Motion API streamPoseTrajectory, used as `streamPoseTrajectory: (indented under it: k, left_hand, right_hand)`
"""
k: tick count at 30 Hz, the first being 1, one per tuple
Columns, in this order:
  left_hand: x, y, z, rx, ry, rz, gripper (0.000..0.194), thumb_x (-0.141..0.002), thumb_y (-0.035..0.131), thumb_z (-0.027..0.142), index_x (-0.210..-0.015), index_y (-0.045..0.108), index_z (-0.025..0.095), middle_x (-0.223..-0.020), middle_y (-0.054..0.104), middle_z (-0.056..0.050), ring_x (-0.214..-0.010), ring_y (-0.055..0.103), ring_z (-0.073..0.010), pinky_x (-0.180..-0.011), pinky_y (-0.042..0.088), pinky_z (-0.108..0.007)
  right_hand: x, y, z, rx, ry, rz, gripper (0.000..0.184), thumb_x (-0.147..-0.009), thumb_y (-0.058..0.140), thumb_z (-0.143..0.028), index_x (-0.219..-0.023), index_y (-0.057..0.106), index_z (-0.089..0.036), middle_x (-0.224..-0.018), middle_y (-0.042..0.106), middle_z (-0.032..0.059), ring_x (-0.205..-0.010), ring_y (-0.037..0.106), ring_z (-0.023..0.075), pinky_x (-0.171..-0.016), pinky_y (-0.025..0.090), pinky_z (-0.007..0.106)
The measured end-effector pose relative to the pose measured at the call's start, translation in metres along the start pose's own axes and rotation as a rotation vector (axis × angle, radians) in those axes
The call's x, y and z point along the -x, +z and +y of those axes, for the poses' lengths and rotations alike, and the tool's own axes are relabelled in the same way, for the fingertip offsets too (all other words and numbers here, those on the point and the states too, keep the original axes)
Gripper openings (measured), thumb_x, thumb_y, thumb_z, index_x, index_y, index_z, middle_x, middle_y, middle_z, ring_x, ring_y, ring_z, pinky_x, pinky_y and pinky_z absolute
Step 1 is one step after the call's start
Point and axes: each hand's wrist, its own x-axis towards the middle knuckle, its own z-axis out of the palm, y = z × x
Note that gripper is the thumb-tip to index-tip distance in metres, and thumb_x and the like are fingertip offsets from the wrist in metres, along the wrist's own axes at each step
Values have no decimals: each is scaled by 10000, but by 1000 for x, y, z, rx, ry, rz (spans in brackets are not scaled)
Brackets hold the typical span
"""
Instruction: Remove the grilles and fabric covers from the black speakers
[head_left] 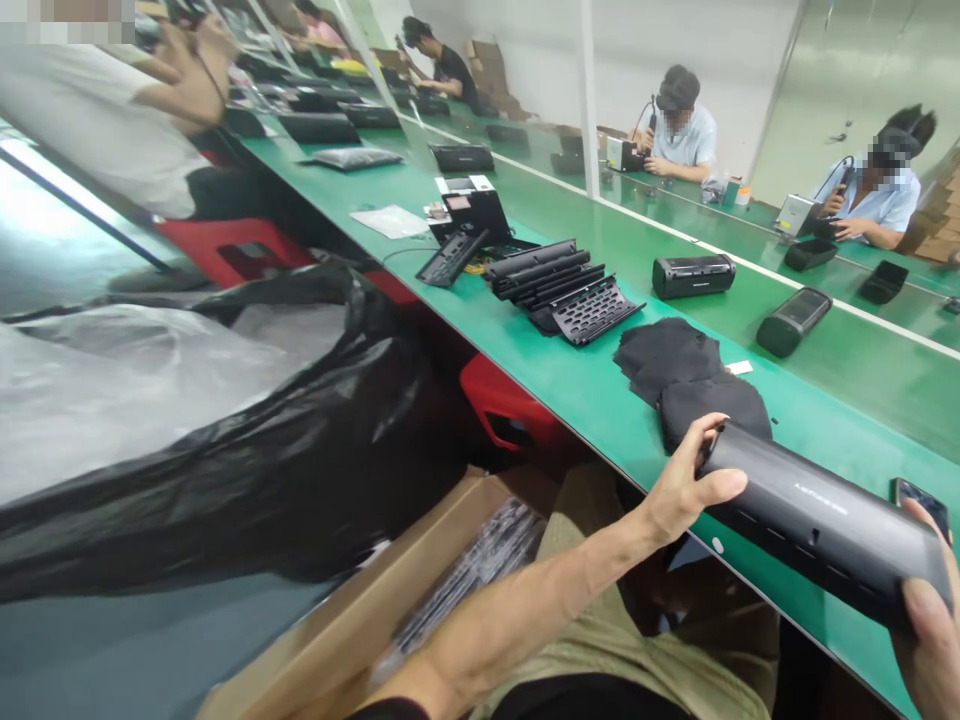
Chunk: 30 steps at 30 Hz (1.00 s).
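Over the green bench [540,375]: one black cylinder [817,520], seemingly closed up, clamped lengthwise between left hand [686,488] and right hand [928,625]. Beyond: black cloths [667,355], piled; perforated shell [592,312], loose, apparently unassembled; two similar cylinders [694,278], seemingly complete.

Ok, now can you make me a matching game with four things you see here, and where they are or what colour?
Things:
1. Long black casing
2. Black cloth pieces
3. Cardboard box
4. Nearest stool

Places, colours and states:
A. Bright red
B. Held by the left hand and right hand
C. Brown and open, below the tabletop
D. Piled on the green tabletop

Right pairs: 1-B, 2-D, 3-C, 4-A
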Motion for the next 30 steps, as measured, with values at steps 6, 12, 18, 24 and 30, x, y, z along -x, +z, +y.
streamPoseTrajectory:
  k: [6,12,18,24,30]
  left_hand:
    - [-9,-1,4,-148,-90,-85,1019,-728,870,676,-1541,461,216,-1439,571,-131,-1383,524,-366,-1229,384,-537]
    - [-12,3,-9,-86,-122,-46,1008,-635,949,606,-1452,538,183,-1439,608,-127,-1382,537,-370,-1207,403,-504]
    - [-15,10,-8,-237,-309,34,956,-642,884,771,-1302,616,132,-1346,668,-148,-1284,589,-356,-1133,443,-494]
    - [-16,-1,1,-370,-334,-103,1148,-706,772,878,-1553,506,149,-1561,575,-175,-1423,536,-382,-1226,394,-494]
    - [-12,-4,-5,-302,-283,-129,967,-707,845,744,-1465,585,203,-1460,654,-114,-1380,580,-364,-1217,414,-496]
  right_hand:
    - [3,-18,27,-113,210,74,981,-825,831,-609,-1679,448,-315,-1585,528,136,-1267,627,459,-806,605,451]
    - [1,-26,45,9,74,28,786,-960,696,-593,-1653,482,-290,-1500,580,156,-1128,690,450,-773,639,511]
    - [-2,-19,39,-103,354,16,785,-922,706,-687,-1570,571,-264,-1345,685,140,-1155,706,443,-838,658,561]
    - [-1,-20,40,-120,508,30,995,-788,728,-815,-1593,529,-263,-1463,649,142,-1268,660,468,-1042,594,561]
    - [-6,-19,47,-72,526,43,1006,-826,689,-816,-1619,498,-227,-1302,743,146,-1181,718,451,-938,654,538]
